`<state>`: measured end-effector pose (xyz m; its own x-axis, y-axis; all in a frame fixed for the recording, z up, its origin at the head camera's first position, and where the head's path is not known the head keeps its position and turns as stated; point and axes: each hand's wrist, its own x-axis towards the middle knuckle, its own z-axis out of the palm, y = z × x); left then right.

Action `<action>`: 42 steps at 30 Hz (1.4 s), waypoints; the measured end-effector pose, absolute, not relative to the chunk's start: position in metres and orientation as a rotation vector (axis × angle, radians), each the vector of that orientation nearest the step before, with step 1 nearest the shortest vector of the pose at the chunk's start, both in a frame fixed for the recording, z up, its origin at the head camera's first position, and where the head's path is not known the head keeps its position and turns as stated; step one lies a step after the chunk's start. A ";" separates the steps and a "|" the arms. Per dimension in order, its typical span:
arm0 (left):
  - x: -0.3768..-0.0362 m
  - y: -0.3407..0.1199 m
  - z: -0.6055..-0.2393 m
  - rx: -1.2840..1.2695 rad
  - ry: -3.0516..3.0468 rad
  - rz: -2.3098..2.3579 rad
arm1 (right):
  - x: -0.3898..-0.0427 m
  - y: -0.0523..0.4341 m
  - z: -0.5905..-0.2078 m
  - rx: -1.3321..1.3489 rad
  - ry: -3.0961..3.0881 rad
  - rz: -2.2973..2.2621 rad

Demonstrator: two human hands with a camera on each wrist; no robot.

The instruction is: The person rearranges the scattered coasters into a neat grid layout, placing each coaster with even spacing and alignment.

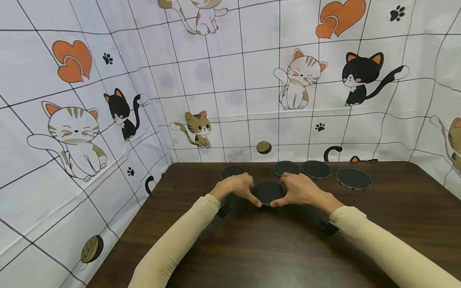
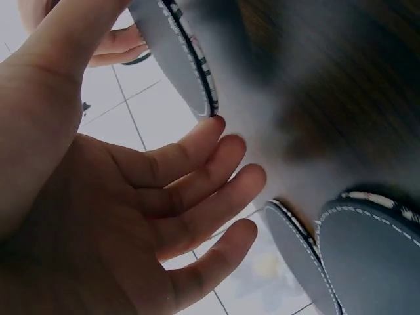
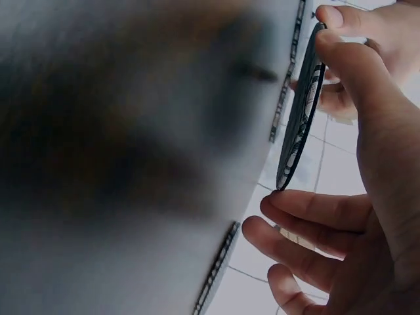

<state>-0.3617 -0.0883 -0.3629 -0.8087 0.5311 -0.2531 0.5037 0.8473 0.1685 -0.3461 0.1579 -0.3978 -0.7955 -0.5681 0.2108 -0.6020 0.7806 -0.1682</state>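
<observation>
A round black coaster [image 1: 267, 192] with a stitched rim sits at the middle of the dark wooden table [image 1: 273, 248]. My left hand [image 1: 249, 191] and right hand [image 1: 286, 191] close round it from either side, thumbs meeting at its near edge. In the left wrist view the coaster [image 2: 172, 52] stands tilted; my thumb lies along its rim and the fingers [image 2: 197, 170] reach under it. The right wrist view shows the coaster [image 3: 302, 111] edge-on, between my right thumb [image 3: 367, 98] and fingers [image 3: 308, 216].
Several more black coasters lie behind: one [image 1: 232, 172] at the left, two [image 1: 286, 168] [image 1: 316, 169] in the middle, one [image 1: 354, 178] at the right. Another [image 1: 216, 196] is partly under my left hand. A cat-print cloth [image 1: 223, 100] walls the back and left.
</observation>
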 end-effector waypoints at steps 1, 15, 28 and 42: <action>-0.361 -0.089 -0.363 0.764 2.740 0.110 | -0.346 0.155 -0.399 0.931 -2.835 0.338; -0.365 -0.093 -0.361 0.779 2.780 -0.157 | -0.348 0.134 -0.402 0.930 -2.869 0.203; -0.362 -0.088 -0.365 0.753 2.773 -0.265 | -0.348 0.131 -0.404 0.925 -2.893 0.161; -0.366 -0.089 -0.366 0.731 2.750 -0.183 | -0.345 0.133 -0.403 0.910 -2.917 0.206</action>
